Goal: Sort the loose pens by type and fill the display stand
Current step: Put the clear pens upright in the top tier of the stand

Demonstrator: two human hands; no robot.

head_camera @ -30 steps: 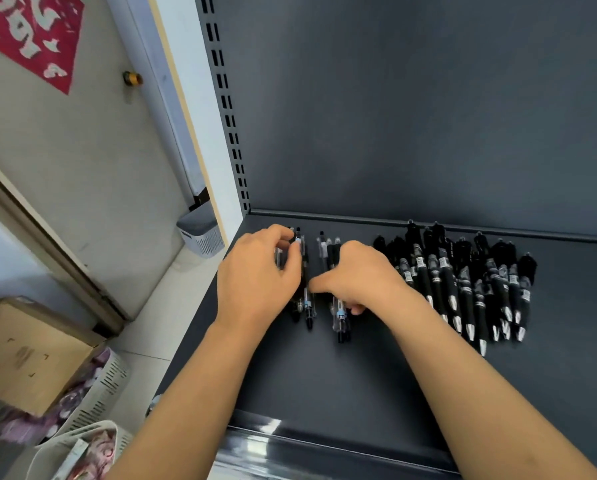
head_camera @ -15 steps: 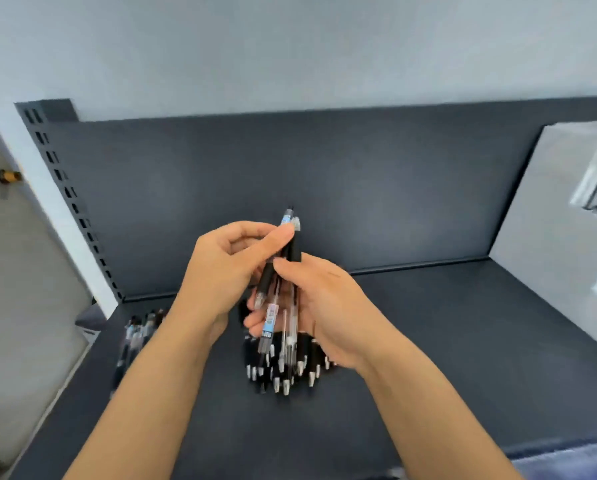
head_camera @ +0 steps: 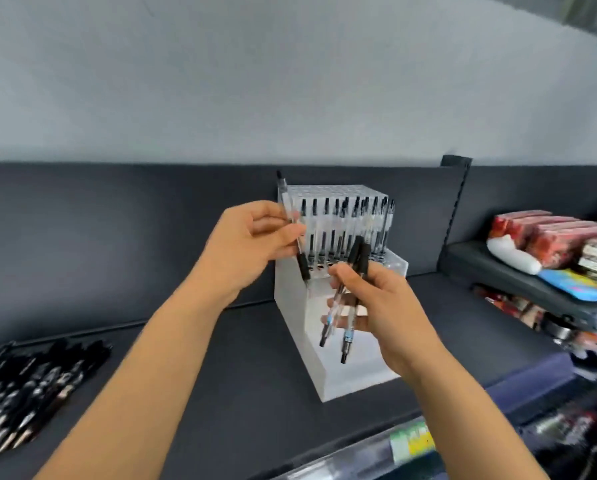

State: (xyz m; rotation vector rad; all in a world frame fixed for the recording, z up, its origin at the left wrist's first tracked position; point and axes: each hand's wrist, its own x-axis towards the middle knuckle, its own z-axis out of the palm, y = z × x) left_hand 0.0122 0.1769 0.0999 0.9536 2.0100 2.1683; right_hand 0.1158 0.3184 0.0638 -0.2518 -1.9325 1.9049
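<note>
A white stepped display stand sits on the dark shelf, its upper rows holding several clear pens with black grips. My left hand pinches one clear pen upright, grip end down, just left of the stand's lower row. My right hand is in front of the stand, closed around a small bunch of clear pens with their grip ends pointing up. A pile of black pens lies on the shelf at far left.
To the right, past a shelf divider, another shelf carries red packaged boxes and other goods. A price-tag rail runs along the shelf's front edge. The wall behind is light grey.
The view has swung right from the loose pen pile to the display stand. Both hands carried the clear pens over, and my left hand has drawn one pen apart from the bunch.
</note>
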